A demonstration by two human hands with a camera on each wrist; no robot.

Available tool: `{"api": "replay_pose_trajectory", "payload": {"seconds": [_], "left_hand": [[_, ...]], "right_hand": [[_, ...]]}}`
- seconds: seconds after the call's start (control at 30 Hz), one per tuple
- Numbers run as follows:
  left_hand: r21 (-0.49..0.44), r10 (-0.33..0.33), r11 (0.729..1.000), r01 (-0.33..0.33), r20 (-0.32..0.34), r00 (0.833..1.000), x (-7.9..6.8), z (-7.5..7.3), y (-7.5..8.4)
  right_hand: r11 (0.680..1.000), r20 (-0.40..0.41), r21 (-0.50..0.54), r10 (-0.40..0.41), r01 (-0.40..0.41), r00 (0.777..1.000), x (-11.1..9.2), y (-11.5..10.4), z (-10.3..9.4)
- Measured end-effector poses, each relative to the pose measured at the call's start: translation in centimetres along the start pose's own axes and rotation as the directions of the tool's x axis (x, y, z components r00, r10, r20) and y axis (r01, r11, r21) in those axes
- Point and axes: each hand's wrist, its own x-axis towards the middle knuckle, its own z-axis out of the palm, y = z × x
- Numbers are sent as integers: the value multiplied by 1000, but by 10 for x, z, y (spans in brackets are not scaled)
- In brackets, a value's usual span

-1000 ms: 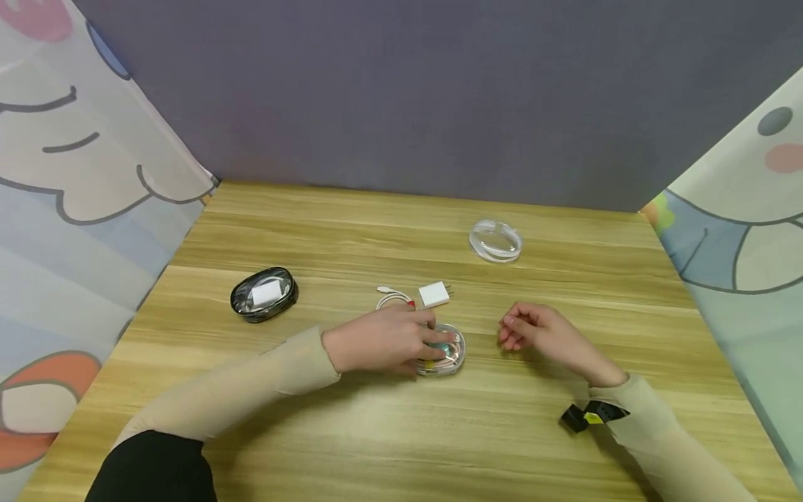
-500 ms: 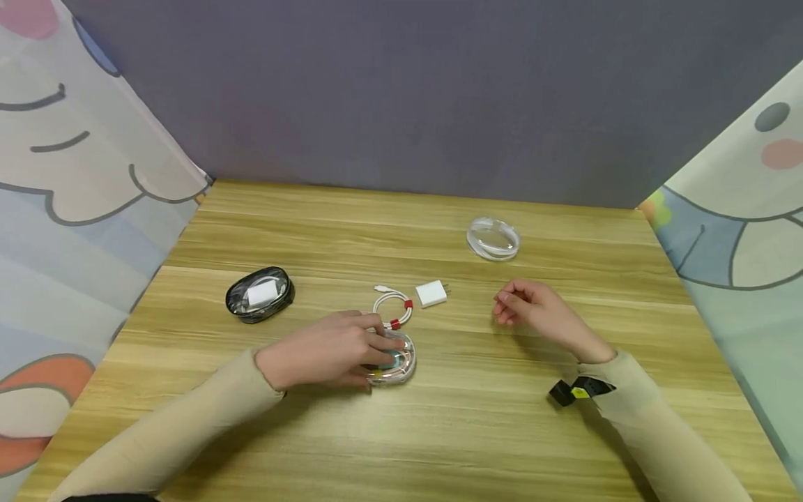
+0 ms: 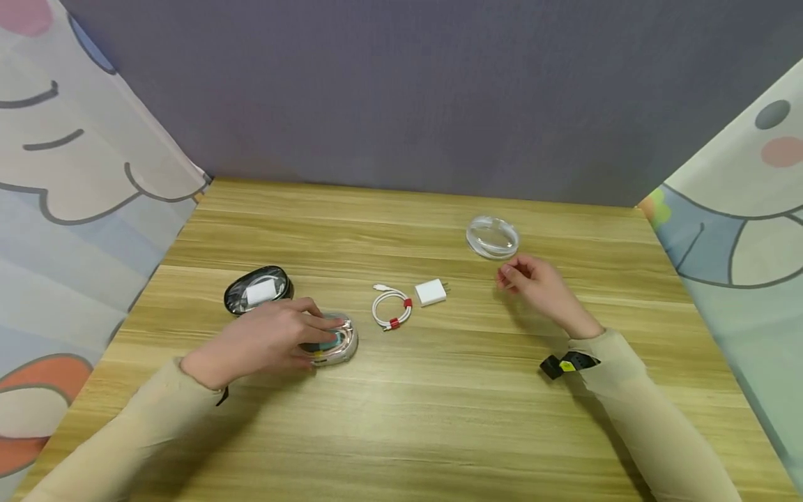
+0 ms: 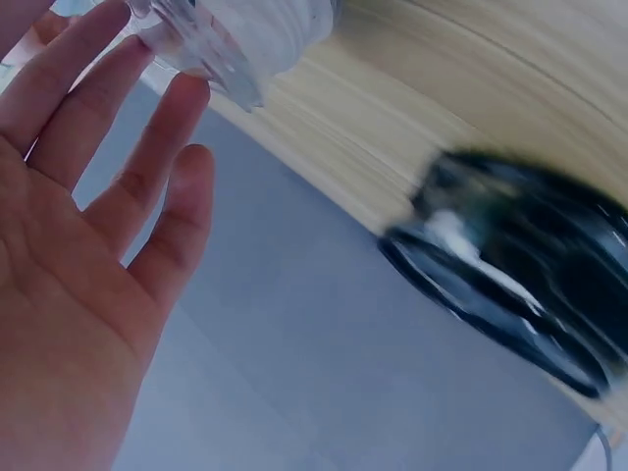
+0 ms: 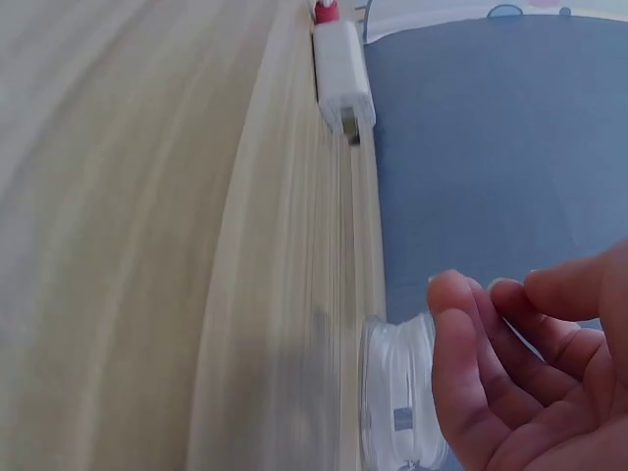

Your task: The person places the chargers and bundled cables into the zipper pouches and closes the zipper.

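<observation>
My left hand (image 3: 257, 341) holds a clear oval case (image 3: 343, 343) by its sides, fingers over the far side and top. A pale coiled cable and something teal show inside it. In the left wrist view the fingertips meet the clear case (image 4: 289, 39) at its edge. Just behind that hand lies a black-rimmed oval case (image 3: 258, 287) with a white block inside, partly overlapped by the hand. My right hand (image 3: 544, 289) hovers with loosely bent fingers and nothing in them. Close beyond its fingertips sits a clear round plastic piece (image 3: 492, 238) with whitish rims.
Between the hands lie a white coiled cable (image 3: 392, 310) with red ties and a white charger plug (image 3: 431, 293), prongs to the right. A grey panel (image 3: 426, 97) stands along the back edge of the wooden table (image 3: 439, 432).
My left hand has carried the clear oval case leftward from near the charger plug to beside the black-rimmed case, uncovering the white cable. My right hand has moved away from me, toward the clear round piece.
</observation>
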Motion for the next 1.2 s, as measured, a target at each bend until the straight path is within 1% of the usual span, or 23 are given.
{"api": "replay_pose_trajectory", "payload": {"seconds": [0.13,0.3,0.43,0.57,0.63,0.77,0.87,1.0,1.13,1.2], "left_hand": [[42,-43,998,43,5,999,-12,-3,-11],[89,-101,991,102,-22,995,-22,-5,-21],[106,-118,987,121,-37,992,-25,-7,-27],[105,-120,987,123,-34,992,-25,-10,-31],[89,-125,988,128,-42,991,-24,-11,-31],[57,-116,991,121,-88,989,-18,-9,-31],[27,-109,993,113,-116,987,-13,-8,-30],[-4,-96,995,96,-119,988,-3,-8,-27],[-43,-75,997,70,-118,990,12,-6,-22],[-57,-61,997,55,-114,992,20,-3,-20]], "right_hand": [[1000,-87,-6,-29,28,996,8,1,-1],[996,-192,13,-89,93,977,19,3,-3],[993,-238,-39,-118,112,964,26,6,-4],[991,-269,-85,-125,106,955,30,10,-5],[990,-288,-88,-128,107,949,33,13,-6],[988,-320,-109,-137,108,937,39,19,-7],[985,-321,-142,-144,103,936,42,21,-7],[971,-291,-197,-189,135,938,48,22,-7],[944,-242,-273,-255,186,936,53,23,-9],[929,-213,-312,-270,197,939,56,25,-9]]}}
